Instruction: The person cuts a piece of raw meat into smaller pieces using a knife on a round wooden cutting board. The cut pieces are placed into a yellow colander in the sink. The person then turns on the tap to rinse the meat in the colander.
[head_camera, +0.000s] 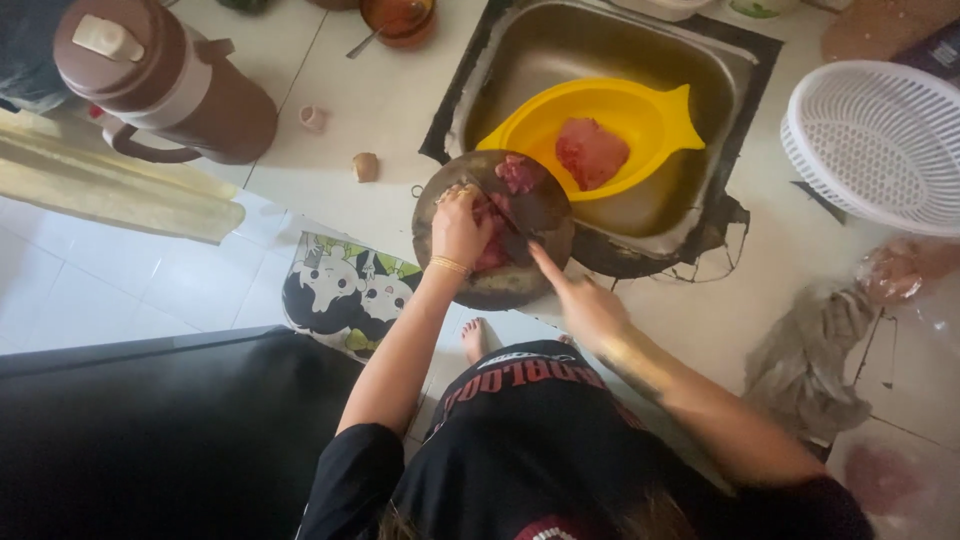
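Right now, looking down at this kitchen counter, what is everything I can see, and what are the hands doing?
chopping board: one, dark round, on the counter at the sink's edge
raw meat: red pieces on the board
yellow basin: one, inside the sink, with a pink lump of meat in it
sink: one, metal, set in the counter
thermos jug: one, brown, top left
white basket: one, right edge
grey cloth: one, crumpled, lower right
small bowl: one, orange-brown, spoon in it, top
floor mat: one, cartoon print, on the floor
left hand: pressing on the meat, gold bracelet at the wrist
right hand: at the board's edge, seems to hold a knife; blurred
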